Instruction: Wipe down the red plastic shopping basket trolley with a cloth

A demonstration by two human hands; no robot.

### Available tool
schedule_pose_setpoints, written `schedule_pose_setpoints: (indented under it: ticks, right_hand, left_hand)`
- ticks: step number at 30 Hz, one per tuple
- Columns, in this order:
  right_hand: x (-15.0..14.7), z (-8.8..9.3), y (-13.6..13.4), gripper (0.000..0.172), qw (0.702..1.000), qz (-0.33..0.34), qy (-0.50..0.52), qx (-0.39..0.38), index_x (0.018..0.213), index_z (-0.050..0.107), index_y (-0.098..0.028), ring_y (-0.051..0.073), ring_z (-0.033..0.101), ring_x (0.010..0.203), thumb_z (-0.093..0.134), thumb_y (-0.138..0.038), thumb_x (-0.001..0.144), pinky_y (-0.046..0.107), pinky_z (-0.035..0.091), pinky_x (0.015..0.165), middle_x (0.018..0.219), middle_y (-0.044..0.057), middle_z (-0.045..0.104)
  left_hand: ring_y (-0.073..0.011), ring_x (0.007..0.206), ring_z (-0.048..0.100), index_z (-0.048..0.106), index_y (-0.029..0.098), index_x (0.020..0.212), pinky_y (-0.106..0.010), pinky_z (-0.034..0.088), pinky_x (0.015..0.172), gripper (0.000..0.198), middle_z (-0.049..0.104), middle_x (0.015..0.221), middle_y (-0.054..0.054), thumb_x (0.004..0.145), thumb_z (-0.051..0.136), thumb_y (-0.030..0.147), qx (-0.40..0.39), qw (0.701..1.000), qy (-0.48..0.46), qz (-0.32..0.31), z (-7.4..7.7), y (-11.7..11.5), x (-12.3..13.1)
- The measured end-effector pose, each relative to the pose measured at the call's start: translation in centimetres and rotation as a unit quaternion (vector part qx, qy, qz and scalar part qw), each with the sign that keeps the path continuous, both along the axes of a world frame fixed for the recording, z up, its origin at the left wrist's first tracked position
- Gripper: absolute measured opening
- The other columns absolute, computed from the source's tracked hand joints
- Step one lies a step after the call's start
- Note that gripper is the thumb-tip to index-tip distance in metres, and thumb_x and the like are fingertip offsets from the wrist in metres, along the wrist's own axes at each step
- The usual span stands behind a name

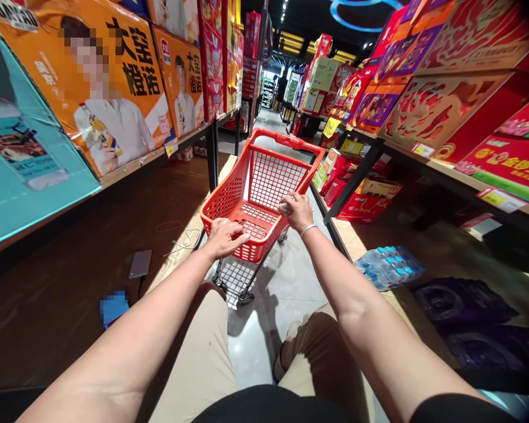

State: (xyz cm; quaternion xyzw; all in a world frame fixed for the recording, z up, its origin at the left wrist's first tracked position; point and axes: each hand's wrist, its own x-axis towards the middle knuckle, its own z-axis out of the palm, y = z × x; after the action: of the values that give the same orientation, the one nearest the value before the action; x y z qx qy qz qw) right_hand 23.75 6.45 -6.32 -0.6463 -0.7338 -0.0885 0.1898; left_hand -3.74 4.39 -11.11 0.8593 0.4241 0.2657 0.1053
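A red plastic shopping cart (258,254) on a grey wheeled frame stands in the aisle in front of me, its basket bare inside. My left hand (226,237) lies over the near left rim, the fingers bent over the edge and the thumb pointing right. At the right side rim is my right hand (298,210), its fingers closed on a small crumpled pale cloth (284,207). Whether that cloth is fabric or paper is hard to make out. The cart's red handle (286,141) is at the far end.
Shelves with drink cartons (127,88) on the left and red gift boxes (449,106) on the right line the narrow aisle. Low down lie a bottled-water pack (388,267), a phone (140,264) with a cable, and a blue item (114,308). Grey floor (286,282) runs between.
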Motion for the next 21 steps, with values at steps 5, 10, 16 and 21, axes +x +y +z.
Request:
schedule_pose_setpoints:
  ticks: [5, 10, 16, 21]
  right_hand:
    - [-1.0, 2.2, -0.1, 0.024, 0.997, -0.014, -0.047, -0.056, 0.117, 0.068, -0.029, 0.026, 0.048, 0.107, 0.056, -0.034, 0.098, 0.035, 0.046, 0.083, 0.127, 0.008, 0.059]
    - [-4.6, 1.7, -4.8, 0.024, 0.991, 0.077, -0.081, -0.067, 0.114, 0.068, -0.028, 0.026, 0.048, 0.103, 0.057, -0.023, 0.094, 0.033, 0.043, 0.077, 0.120, 0.007, 0.060]
    - [-4.7, 2.1, -5.2, 0.033, 0.983, 0.152, -0.077, -0.063, 0.117, 0.067, -0.028, 0.024, 0.047, 0.100, 0.057, -0.014, 0.089, 0.035, 0.042, 0.084, 0.119, 0.004, 0.061]
    - [0.4, 2.2, -0.7, 0.042, 1.000, -0.013, 0.004, -0.017, 0.121, 0.068, -0.028, 0.028, 0.046, 0.107, 0.053, -0.009, 0.087, 0.038, 0.044, 0.085, 0.130, 0.008, 0.058]
  left_hand:
    - [-0.0223, 0.085, 0.058, 0.062, 0.023, 0.070, -0.047, 0.032, 0.102, 0.044, 0.069, 0.074, -0.001, 0.088, 0.051, 0.062, 0.010, 1.000, -0.004, 0.018, -0.1, -0.1, -0.1]
    - [-0.0226, 0.081, 0.056, 0.057, 0.022, 0.062, -0.047, 0.036, 0.096, 0.046, 0.065, 0.070, -0.003, 0.090, 0.045, 0.056, 0.005, 0.999, 0.023, 0.035, 0.3, 0.4, -1.5]
    - [-0.0264, 0.102, 0.060, 0.066, 0.024, 0.073, -0.055, 0.030, 0.111, 0.033, 0.074, 0.088, -0.004, 0.088, 0.045, 0.044, -0.006, 0.999, 0.028, 0.027, 0.8, 0.8, -2.7]
    - [-0.0230, 0.108, 0.064, 0.072, 0.025, 0.112, -0.051, 0.030, 0.118, 0.042, 0.076, 0.112, -0.004, 0.084, 0.042, 0.023, -0.012, 1.000, 0.012, -0.006, 0.6, -0.7, -0.8]
